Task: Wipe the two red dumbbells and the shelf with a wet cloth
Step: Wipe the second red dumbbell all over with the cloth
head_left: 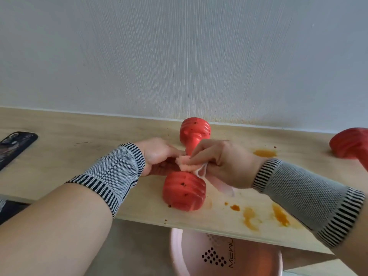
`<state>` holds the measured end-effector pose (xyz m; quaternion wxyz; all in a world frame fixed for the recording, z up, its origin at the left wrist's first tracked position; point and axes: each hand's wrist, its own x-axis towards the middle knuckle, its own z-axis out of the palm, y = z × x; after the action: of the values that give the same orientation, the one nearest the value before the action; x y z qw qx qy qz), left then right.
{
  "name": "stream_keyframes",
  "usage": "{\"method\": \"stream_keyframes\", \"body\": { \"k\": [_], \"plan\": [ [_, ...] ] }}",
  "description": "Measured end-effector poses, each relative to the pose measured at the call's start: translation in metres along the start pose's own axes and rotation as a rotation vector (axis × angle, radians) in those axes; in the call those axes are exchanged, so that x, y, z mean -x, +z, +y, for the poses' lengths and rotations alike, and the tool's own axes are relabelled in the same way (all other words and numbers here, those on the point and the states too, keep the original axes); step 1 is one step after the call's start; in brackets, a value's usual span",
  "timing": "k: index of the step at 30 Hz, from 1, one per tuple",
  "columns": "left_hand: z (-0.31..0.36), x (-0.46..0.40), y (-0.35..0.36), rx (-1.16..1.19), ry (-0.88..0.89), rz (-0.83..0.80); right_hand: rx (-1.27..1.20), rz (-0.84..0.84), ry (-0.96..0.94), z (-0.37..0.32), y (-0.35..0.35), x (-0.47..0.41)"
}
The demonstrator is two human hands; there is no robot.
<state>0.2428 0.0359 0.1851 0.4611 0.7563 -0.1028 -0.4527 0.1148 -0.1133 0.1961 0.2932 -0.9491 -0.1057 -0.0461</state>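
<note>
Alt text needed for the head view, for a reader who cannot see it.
Two hands, left hand and right hand, press a pink cloth on the handle of a red dumbbell lying on a stained wooden shelf. A second dumbbell sits at right, a basin below.

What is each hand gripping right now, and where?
The right hand pinches the bunched pink cloth against the handle of the middle red dumbbell; the left hand grips that handle from the other side.
</note>
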Motion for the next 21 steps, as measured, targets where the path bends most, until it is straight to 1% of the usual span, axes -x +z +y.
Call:
{"method": "stream_keyframes", "body": {
  "k": [2, 5, 6, 8, 10, 11, 15, 17, 21],
  "plan": [
    [0.0, -0.001, 0.0, -0.017, 0.0, 0.006, 0.076, 0.045, 0.08, 0.006, -0.004, -0.012],
    [0.0, 0.001, 0.002, -0.031, -0.002, 0.007, 0.161, 0.056, 0.177, 0.01, -0.008, -0.025],
    [0.0, 0.001, 0.002, -0.029, 0.002, 0.009, 0.179, 0.043, 0.171, 0.008, -0.007, -0.023],
    [-0.002, 0.001, -0.001, -0.011, 0.011, 0.01, 0.199, 0.003, 0.091, 0.001, -0.001, -0.011],
    [-0.003, 0.0, -0.003, 0.003, 0.008, 0.005, 0.166, -0.007, 0.012, -0.005, 0.004, 0.001],
    [-0.004, 0.0, -0.003, 0.003, 0.004, -0.001, 0.165, -0.004, 0.008, -0.004, 0.004, 0.001],
    [-0.002, 0.002, 0.0, -0.025, -0.002, -0.014, 0.299, 0.113, 0.197, 0.009, -0.002, -0.02],
    [0.0, 0.003, 0.0, -0.05, 0.001, -0.016, 0.338, 0.149, 0.213, 0.012, -0.001, -0.024],
    [0.005, 0.005, 0.002, -0.15, 0.024, -0.023, 0.213, -0.004, 0.222, 0.01, -0.007, -0.012]
  ]
}}
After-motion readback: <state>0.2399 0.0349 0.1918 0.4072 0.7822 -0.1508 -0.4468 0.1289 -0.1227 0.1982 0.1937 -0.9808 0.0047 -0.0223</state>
